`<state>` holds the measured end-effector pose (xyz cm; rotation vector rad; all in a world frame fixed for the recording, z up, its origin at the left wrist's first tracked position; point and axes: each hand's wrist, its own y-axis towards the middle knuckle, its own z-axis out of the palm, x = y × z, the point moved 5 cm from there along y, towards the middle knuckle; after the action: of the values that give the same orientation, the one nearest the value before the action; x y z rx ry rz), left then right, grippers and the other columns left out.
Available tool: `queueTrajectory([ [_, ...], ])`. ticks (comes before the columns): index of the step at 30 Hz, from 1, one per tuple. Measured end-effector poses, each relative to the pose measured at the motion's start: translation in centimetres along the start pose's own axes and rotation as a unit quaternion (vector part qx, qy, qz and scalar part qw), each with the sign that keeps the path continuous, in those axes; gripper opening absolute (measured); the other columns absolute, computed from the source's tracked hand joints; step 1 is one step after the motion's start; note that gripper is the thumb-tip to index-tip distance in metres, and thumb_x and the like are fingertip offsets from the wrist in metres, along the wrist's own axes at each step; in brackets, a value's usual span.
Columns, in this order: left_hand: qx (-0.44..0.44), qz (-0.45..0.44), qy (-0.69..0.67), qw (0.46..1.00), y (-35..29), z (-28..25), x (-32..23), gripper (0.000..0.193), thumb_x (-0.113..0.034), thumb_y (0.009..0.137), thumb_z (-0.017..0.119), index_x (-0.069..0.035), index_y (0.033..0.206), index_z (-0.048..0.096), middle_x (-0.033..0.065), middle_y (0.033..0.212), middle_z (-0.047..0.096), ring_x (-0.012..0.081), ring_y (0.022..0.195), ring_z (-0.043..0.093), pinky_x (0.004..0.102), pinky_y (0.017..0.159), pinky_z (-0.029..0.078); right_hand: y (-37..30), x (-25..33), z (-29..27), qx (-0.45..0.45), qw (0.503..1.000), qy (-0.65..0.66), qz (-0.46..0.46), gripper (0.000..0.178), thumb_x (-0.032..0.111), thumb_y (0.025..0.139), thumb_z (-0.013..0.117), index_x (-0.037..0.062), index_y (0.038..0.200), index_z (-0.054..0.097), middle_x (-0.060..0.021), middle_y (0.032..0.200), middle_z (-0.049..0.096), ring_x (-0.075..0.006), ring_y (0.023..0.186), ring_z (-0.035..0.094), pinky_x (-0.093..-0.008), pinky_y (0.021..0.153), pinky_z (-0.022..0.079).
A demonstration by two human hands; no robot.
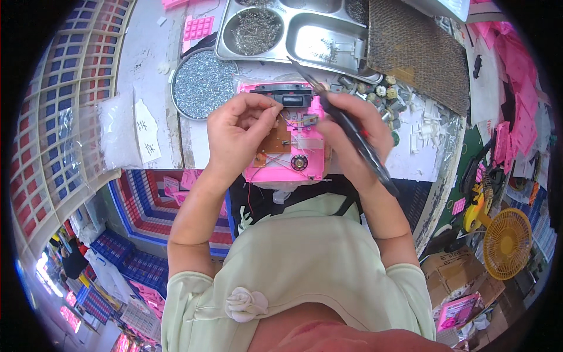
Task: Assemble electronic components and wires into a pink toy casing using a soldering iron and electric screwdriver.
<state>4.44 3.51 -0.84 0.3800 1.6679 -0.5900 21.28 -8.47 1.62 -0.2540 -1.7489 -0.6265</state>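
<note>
At the frame's centre, a casing [281, 175] is placed at the table's [417, 157] near edge. Behind it, a tray [302, 44] is set; a dish [173, 88] of loose parts [205, 85] is placed upper left, motors [396, 105] upper right.

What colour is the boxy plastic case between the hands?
Pink; the boxy plastic case shows in the head view.
</note>
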Motion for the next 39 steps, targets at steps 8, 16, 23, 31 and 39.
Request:
queueTrajectory([
  [8,0.008,0.051,-0.023,0.998,-0.2,0.4,0.6,0.012,-0.001,0.093,0.073,0.003,0.104,0.072,0.0063,0.091,0.074,0.0092,0.079,0.071,0.0225,0.069,0.057,2.2,-0.2,3.7,0.072,0.997,0.001,0.007,0.048,-0.004,0.088,0.075,0.0042,0.133,0.061,-0.0089,0.106,0.074,-0.0120,0.095,0.071,-0.0263,0.081,0.057],
  [16,0.068,0.026,0.048,0.996,0.3,-0.6,0.5,0.008,-0.001,0.094,0.071,0.002,0.101,0.072,0.0025,0.090,0.070,0.0087,0.080,0.064,0.0233,0.070,0.051,1.1,-0.9,3.8,0.006,0.994,-0.071,-0.080,0.042,-0.003,0.082,0.079,0.0051,0.121,0.068,-0.0124,0.099,0.075,-0.0256,0.084,0.074,-0.0323,0.074,0.058],
  [23,0.087,0.125,0.208,0.966,0.9,-0.1,-2.0,0.009,-0.006,0.087,0.075,0.001,0.091,0.073,0.0088,0.088,0.063,0.0180,0.067,0.063,0.0294,0.064,0.052,0.5,-1.2,3.1,-0.004,0.989,-0.100,-0.112,0.043,0.000,0.078,0.082,0.0058,0.119,0.069,-0.0099,0.093,0.073,-0.0251,0.076,0.070,-0.0330,0.069,0.055],
  [31,0.060,0.135,0.245,0.958,0.7,0.4,-1.6,0.008,-0.004,0.081,0.075,0.001,0.082,0.069,0.0095,0.092,0.055,0.0206,0.073,0.065,0.0315,0.066,0.056,-2.0,-0.1,-2.5,0.004,0.991,-0.078,-0.109,0.042,0.010,0.076,0.089,0.0024,0.112,0.069,-0.0075,0.070,0.066,-0.0182,0.054,0.058,-0.0291,0.050,0.044],
  [39,0.044,0.160,0.257,0.952,0.6,0.2,-1.1,0.008,0.000,0.080,0.073,0.001,0.082,0.065,0.0057,0.093,0.052,0.0138,0.074,0.055,0.0256,0.063,0.047,-2.5,0.4,-1.9,0.090,0.976,-0.118,-0.158,0.035,0.007,0.076,0.085,0.0035,0.106,0.066,-0.0058,0.070,0.066,-0.0166,0.051,0.056,-0.0285,0.046,0.042],
])
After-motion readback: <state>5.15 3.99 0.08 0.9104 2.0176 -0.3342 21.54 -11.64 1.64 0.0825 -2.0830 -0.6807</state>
